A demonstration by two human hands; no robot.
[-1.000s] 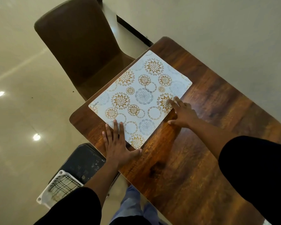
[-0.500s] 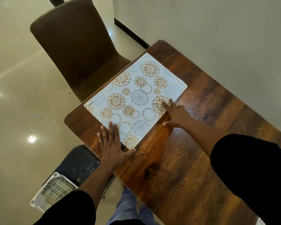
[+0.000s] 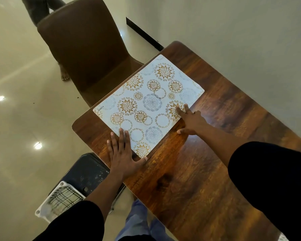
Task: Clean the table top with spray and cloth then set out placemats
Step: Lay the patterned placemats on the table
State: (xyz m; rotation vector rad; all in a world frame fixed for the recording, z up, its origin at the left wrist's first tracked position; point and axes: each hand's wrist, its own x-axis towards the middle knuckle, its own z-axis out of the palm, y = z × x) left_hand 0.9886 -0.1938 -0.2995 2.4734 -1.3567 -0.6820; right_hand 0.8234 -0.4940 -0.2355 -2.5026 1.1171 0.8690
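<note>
A white rectangular placemat printed with gold and grey flower rings (image 3: 149, 105) lies flat on the dark brown wood-grain table (image 3: 198, 180), at the table's far end, with its long left edge running along the table's left edge and the word KUBER near its near-left corner. The left hand (image 3: 122, 155) lies flat with straight fingers spread, its fingertips over the placemat's near short edge and its thumb stretched along the near corner; its grip is wide open and holds nothing. The right hand (image 3: 189, 119) presses straight fingers onto the placemat's right long edge, palm and thumb on the bare wood just beside it, grip likewise open and closed round nothing. A strip of bare wood shows between the placemat's far short edge and the table's rounded far corner, and a wide stretch of bare table runs to the right of the mat toward the pale wall (image 3: 233, 40). A brown leather-look chair (image 3: 83, 49) stands against the table's left edge beside the mat. Below the near-left corner sit a dark blue stool (image 3: 87, 173) and a white plastic basket (image 3: 59, 202) on the glossy cream floor (image 3: 16, 119). Another person's bare foot (image 3: 64, 73) shows behind the chair.
</note>
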